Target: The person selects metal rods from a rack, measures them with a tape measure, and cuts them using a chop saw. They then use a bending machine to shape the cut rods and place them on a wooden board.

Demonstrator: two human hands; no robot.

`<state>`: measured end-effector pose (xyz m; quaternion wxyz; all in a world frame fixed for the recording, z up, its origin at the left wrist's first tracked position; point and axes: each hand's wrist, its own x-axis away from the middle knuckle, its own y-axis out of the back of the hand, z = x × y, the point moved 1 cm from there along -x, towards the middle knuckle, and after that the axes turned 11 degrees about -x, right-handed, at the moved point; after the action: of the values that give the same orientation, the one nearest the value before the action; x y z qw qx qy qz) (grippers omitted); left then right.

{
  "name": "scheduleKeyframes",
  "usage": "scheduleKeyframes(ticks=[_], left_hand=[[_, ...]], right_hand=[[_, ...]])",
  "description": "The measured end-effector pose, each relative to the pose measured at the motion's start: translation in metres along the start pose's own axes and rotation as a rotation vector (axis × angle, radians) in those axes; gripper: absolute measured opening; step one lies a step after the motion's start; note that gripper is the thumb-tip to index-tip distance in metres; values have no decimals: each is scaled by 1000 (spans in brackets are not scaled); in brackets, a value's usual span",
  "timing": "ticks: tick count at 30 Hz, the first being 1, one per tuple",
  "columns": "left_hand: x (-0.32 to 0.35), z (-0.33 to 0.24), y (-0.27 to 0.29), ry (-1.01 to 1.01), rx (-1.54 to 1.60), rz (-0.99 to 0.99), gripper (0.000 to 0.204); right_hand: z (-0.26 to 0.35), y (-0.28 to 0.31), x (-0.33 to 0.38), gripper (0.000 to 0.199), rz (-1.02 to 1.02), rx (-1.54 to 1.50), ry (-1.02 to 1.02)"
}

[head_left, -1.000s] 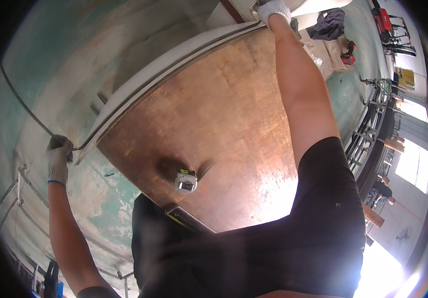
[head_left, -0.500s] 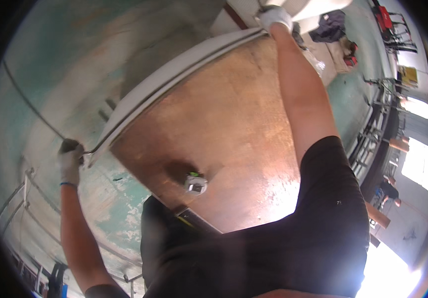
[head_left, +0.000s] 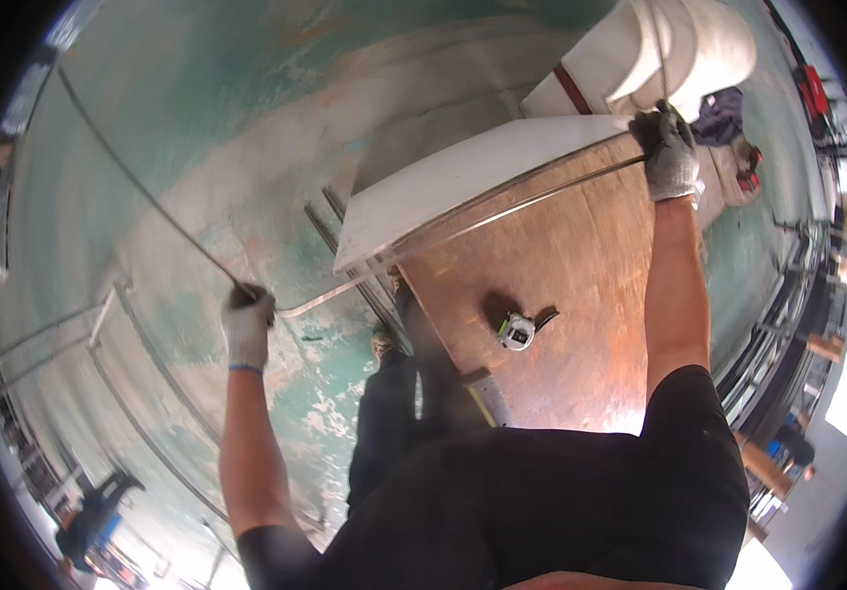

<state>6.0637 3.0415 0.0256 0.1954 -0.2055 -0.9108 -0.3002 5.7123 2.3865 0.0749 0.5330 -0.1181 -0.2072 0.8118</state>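
My left hand [head_left: 248, 334], in a white glove with dark fingertips, is closed around one corner of a thin metal frame [head_left: 148, 194]. At the opposite corner my right hand [head_left: 674, 162], gloved alike, has its fingers wrapped round the bar. A straight side of the frame runs between both hands, above a brown wooden board [head_left: 581, 246]. From each hand a long side reaches away from me. A white panel [head_left: 483, 172] lies along the board's far edge. On the board sit a tape measure [head_left: 517, 332] and a flat metal piece with a yellow edge [head_left: 485, 398].
Metal bars [head_left: 369, 285] lie on the green floor beside the board. A larger metal frame [head_left: 109, 297] stands at the left. White rolled sheeting [head_left: 679, 59], dark cloth [head_left: 719, 116] and a red tool [head_left: 748, 180] are at far right. Two people [head_left: 89, 521] work farther off.
The view has shifted, so the board and both hands appear farther right. The frame's near side has come away from the panel's edge toward me and now crosses above the wooden board.
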Motion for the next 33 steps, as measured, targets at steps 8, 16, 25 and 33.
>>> scheduleKeyframes(ticks=[8,16,25,33], left_hand=[[36,79,33,266,189,119,15],[-77,-13,23,197,217,197,16],[-84,-15,-33,46,70,189,33],[24,162,6,-133,-434,640,35]], right_hand=[[-46,-149,77,41,-104,-37,-135],[-135,-200,6,41,-140,341,-306],[-71,-213,198,35,-72,722,58],[-63,-155,590,27,-410,820,-344]])
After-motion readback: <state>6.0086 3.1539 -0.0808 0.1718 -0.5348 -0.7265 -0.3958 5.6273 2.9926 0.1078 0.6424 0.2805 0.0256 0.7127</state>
